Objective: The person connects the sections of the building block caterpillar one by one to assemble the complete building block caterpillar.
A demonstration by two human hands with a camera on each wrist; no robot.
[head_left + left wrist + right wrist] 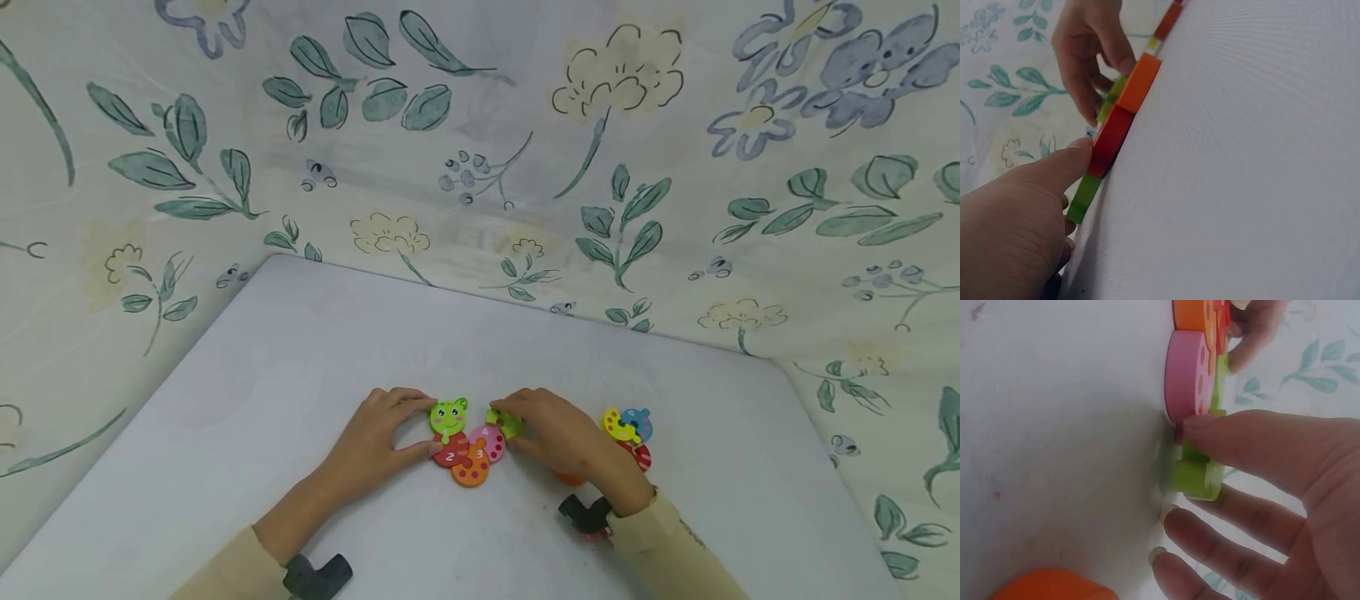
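A numbered caterpillar puzzle lies on the white table: a green smiling head, a red piece marked 2, an orange piece marked 3 and a pink piece marked 4, joined in a curve. My left hand holds its left end, thumb on the red piece and fingers by the head. With thumb and fingers my right hand pinches a light green piece at the pink piece's edge. Whether these two interlock, I cannot tell.
Beyond my right hand lie a yellow piece, a blue piece and a red striped piece. Another orange piece is partly under that hand. Floral cloth rises behind the white table.
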